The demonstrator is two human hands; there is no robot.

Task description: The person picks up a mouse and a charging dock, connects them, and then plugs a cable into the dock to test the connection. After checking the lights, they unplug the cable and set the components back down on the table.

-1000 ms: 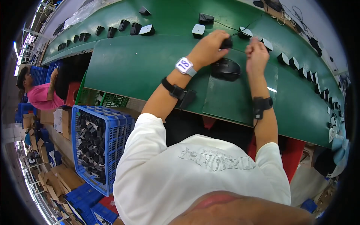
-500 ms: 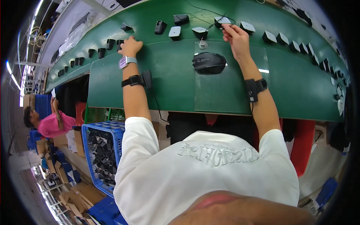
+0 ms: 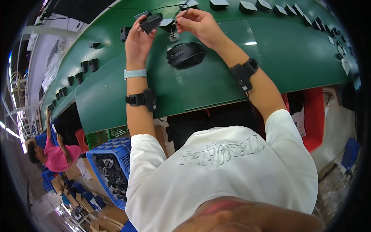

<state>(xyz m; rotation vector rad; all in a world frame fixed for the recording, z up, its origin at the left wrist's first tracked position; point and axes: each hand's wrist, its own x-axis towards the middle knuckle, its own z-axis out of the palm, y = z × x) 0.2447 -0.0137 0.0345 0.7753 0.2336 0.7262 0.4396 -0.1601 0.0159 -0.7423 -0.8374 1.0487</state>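
Note:
My left hand [image 3: 139, 44] is raised over the green worktable [image 3: 112, 96], its fingers wrapped round a small black plastic housing [image 3: 151, 23]. To its right, my right hand [image 3: 203, 30] pinches the end of a thin black cable [image 3: 173, 5]; the tip is mostly hidden by the fingers. A small silver connector piece [image 3: 174, 37] is near the right fingertips, above a black computer mouse [image 3: 186, 55]. The mouse rests on a clear sheet on the table. Behind the hands sits a black block with a pale top [image 3: 167, 22], partly covered.
Several pale-topped black blocks [image 3: 247, 6] line the table's far right edge. More small black housings [image 3: 94, 65] stand along the left. A blue crate [image 3: 123, 152] full of black parts is at lower left. A person in pink [image 3: 62, 158] works farther left.
My left hand has picked up a black housing from the row and brought it up and right. My right hand keeps its pinch on the cable, closer to the left. The view has shifted.

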